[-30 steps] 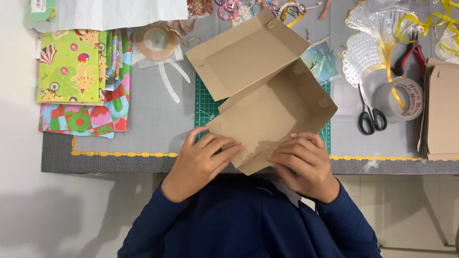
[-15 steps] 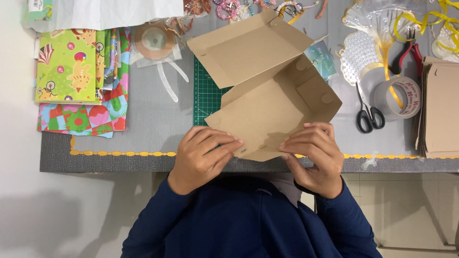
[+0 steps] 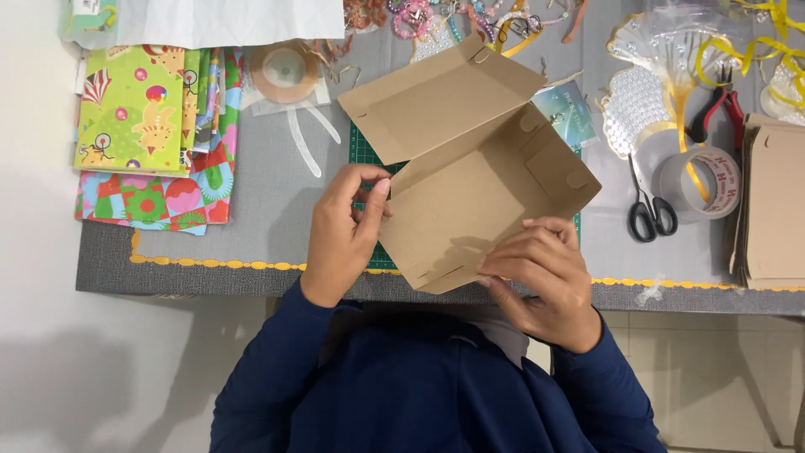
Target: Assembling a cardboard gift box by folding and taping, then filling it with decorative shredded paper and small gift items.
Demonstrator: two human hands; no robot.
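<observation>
A grey table (image 3: 277,201) with a yellow-trimmed front edge carries craft supplies. At its left lies a stack of bright patterned wrapping paper (image 3: 147,134). The left hand (image 3: 342,231), which half a second ago lay on the box's near face, has shifted to its left edge and now pinches a side flap there. The brown cardboard box (image 3: 478,176) is held tilted above a green cutting mat (image 3: 362,151), lid flap open, and sits higher than before. The right hand (image 3: 541,273) grips its near right corner, fingers curled. Further right lie black scissors (image 3: 650,210) and a tape roll (image 3: 700,180).
</observation>
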